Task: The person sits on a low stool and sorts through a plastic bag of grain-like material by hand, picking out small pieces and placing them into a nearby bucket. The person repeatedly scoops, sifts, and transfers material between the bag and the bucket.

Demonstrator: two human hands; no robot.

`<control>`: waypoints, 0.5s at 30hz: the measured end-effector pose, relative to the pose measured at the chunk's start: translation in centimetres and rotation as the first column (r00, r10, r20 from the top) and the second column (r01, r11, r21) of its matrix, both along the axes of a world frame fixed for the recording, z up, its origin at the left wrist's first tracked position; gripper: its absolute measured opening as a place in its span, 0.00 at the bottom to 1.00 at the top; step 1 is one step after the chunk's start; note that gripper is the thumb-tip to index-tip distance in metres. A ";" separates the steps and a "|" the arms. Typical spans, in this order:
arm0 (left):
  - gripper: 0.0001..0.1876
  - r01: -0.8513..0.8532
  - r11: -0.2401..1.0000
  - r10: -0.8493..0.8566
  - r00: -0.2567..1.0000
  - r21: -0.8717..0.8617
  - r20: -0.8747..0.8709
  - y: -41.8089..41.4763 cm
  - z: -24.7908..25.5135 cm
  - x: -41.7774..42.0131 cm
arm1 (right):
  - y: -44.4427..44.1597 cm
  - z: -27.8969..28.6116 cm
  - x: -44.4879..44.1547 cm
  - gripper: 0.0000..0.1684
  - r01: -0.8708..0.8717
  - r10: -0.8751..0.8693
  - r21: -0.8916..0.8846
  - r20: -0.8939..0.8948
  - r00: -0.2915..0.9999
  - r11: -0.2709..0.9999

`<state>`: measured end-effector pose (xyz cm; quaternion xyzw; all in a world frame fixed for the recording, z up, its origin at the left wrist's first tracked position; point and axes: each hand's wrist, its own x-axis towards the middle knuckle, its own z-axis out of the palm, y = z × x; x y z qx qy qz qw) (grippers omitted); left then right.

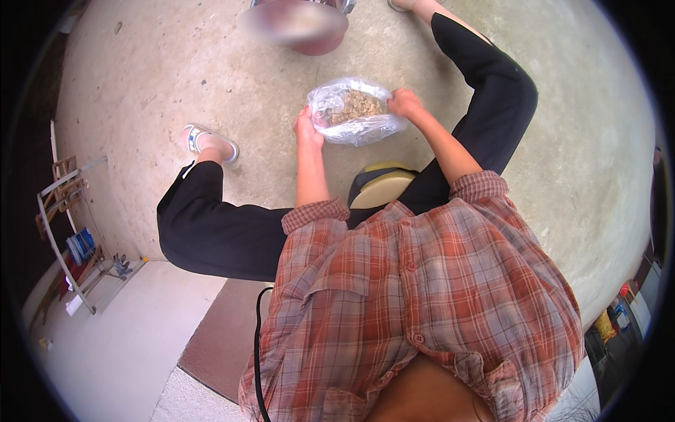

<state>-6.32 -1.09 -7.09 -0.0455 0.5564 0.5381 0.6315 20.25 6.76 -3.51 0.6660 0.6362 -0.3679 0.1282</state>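
In the head view a clear plastic bag [364,132] is held out over the concrete floor, its mouth spread wide. Light brown, crumbly or shredded matter [358,107] shows inside it. My left hand [309,127] grips the bag's left edge, with the fingers partly hidden behind the plastic. On the opposite side, my right hand [405,103] is closed around the bag's rim. Below the bag, between my legs, is a round, padded yellowish thing [384,187] with a dark band, partly covered by my leg.
A blurred, dark-red rounded object [319,46] is beyond the bag at the top. My sandalled foot [211,143] is on the concrete floor [263,105]. At far left stands a metal frame [58,227] near a blue-and-white reel or bundle [80,246]. A black cable [258,348] runs beside my shirt.
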 end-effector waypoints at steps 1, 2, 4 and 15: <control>0.10 0.029 0.999 -0.032 0.997 -0.035 -0.074 0.6 1.7 0.8 | -0.2 1.0 0.4 0.19 -0.023 0.024 -0.030 0.028 0.999 0.999; 0.10 0.045 0.997 -0.055 0.986 -0.069 -0.156 0.9 3.0 1.2 | -0.3 1.9 0.4 0.19 -0.055 0.058 -0.060 0.046 0.997 0.997; 0.13 0.135 0.990 -0.118 0.937 0.028 -0.328 1.1 3.3 1.6 | -0.8 2.3 0.4 0.20 -0.117 0.121 -0.074 0.060 0.991 0.990; 0.34 0.045 0.842 -0.313 0.852 -0.537 -0.420 -1.1 3.5 6.8 | -2.3 1.9 -0.6 0.29 -0.263 0.265 -0.100 0.001 0.964 0.960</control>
